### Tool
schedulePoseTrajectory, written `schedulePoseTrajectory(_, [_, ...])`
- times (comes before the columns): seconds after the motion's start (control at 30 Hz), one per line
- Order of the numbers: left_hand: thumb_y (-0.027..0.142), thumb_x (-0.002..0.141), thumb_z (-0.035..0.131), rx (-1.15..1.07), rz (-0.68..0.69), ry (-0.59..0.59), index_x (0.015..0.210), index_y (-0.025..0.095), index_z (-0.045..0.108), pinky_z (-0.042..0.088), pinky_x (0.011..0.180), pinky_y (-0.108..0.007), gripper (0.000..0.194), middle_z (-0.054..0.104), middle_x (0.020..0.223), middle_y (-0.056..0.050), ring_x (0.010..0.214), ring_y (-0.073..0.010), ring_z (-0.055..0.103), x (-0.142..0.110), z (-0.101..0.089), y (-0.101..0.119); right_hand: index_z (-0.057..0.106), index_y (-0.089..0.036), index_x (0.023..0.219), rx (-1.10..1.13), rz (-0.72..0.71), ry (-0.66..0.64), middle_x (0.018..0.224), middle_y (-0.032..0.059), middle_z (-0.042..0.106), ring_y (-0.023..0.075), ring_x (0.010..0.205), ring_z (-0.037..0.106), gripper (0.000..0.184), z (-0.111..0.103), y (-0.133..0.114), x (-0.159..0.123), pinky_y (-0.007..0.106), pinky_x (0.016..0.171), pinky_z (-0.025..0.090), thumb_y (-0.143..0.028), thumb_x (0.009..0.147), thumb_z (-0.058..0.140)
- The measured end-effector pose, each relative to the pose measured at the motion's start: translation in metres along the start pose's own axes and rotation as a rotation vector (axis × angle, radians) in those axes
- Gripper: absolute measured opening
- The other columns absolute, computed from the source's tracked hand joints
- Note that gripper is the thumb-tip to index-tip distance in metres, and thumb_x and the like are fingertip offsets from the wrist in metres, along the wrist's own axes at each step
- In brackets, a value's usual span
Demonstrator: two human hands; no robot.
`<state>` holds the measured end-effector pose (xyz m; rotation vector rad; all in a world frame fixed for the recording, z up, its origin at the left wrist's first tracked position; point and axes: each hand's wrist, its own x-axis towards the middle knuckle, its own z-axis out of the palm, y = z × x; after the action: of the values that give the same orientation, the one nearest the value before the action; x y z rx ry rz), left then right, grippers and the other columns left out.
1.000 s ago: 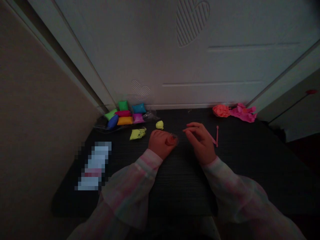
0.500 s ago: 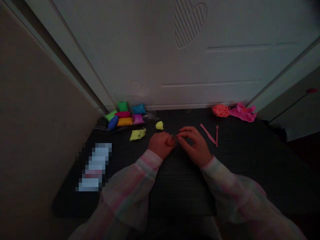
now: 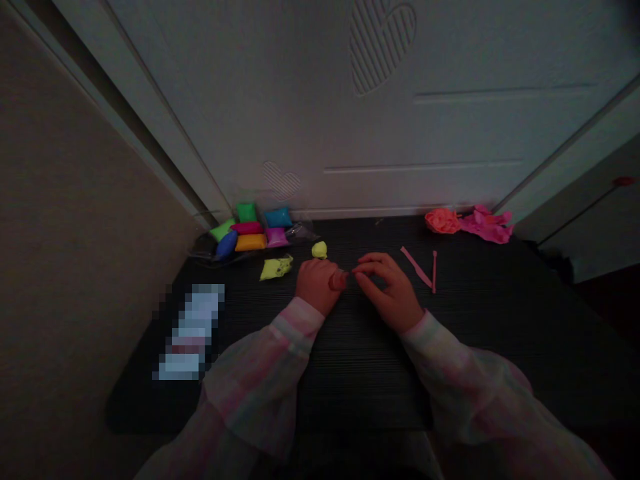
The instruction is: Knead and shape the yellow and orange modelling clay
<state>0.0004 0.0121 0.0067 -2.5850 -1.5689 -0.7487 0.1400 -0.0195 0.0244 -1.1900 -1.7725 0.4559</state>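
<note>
My right hand's (image 3: pixel 393 293) thumb and forefinger curl near each other; I can't tell whether they pinch anything. Half a second ago they met the rim of the small reddish container (image 3: pixel 339 280); now a slight gap shows. My left hand (image 3: pixel 314 285) has its fingers closed around that container, above the dark tabletop (image 3: pixel 370 373). Beyond lie the yellow lump (image 3: pixel 319 250), yellow packet (image 3: pixel 275 268) and two pink tools (image 3: pixel 417 268), unmoved.

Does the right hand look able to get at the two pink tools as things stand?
Probably yes. The right hand is beside the pink tools, which lie uncovered on the dark table, with nothing visible between. Whether its fingertips already pinch something small is hard to tell.
</note>
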Motion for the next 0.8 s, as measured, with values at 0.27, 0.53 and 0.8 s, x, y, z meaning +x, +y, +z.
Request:
schedulePoseTrajectory(0.27, [0.036, 0.072, 0.036, -0.114, -0.089, 0.165, 0.044, 0.017, 0.041, 0.030, 0.054, -0.025, 0.034, 0.046, 0.047, 0.000, 0.052, -0.0104, 0.043, -0.001, -0.005, 0.000, 0.055, -0.021, 0.075, 0.020, 0.006, 0.011, 0.086, 0.0037, 0.048, 0.0158, 0.086, 0.047, 0.011, 0.000, -0.002, 0.001, 0.034, 0.078, 0.036, -0.020, 0.069, 0.047])
schedulePoseTrajectory(0.53, [0.031, 0.073, 0.034, -0.119, -0.103, 0.173, 0.044, 0.017, 0.041, 0.031, 0.056, -0.025, 0.033, 0.045, 0.046, 0.001, 0.051, -0.0105, 0.044, -0.001, -0.006, 0.001, 0.050, -0.020, 0.087, 0.065, -0.018, -0.038, 0.089, 0.0046, 0.048, 0.0145, 0.081, 0.047, 0.019, 0.001, -0.006, -0.002, 0.030, 0.070, 0.040, -0.022, 0.069, 0.047])
schedulePoseTrajectory(0.8, [0.024, 0.064, 0.044, -0.162, -0.022, -0.126, 0.067, 0.016, 0.049, 0.033, 0.060, -0.028, 0.010, 0.052, 0.065, -0.002, 0.065, -0.0153, 0.046, -0.005, 0.008, 0.005, 0.049, -0.022, 0.090, 0.068, -0.058, -0.159, 0.089, 0.0038, 0.050, 0.0153, 0.084, 0.047, 0.026, 0.005, -0.004, -0.001, 0.031, 0.072, 0.040, -0.024, 0.065, 0.054])
